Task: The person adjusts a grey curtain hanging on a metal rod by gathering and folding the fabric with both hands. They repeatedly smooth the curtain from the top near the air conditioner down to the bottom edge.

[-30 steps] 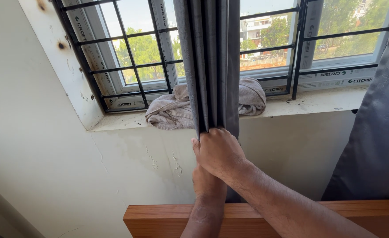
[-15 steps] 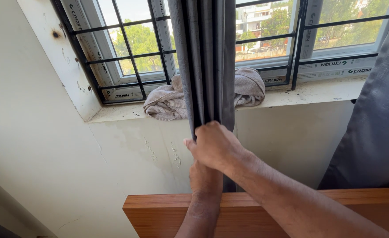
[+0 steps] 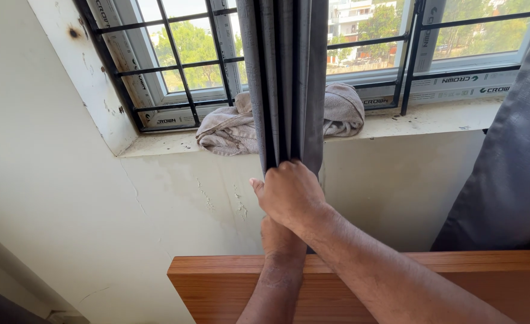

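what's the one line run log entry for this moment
right hand: gripping gathered grey curtain | left hand: below it on curtain, grip hidden | crumpled cloth: on window sill behind

We grip the gathered grey curtain (image 3: pixel 284 84) with our right hand (image 3: pixel 290 193), our left hand (image 3: pixel 281 237) just below (partly hidden); a crumpled cloth (image 3: pixel 229 129) lies on the sill (image 3: pixel 421 120).
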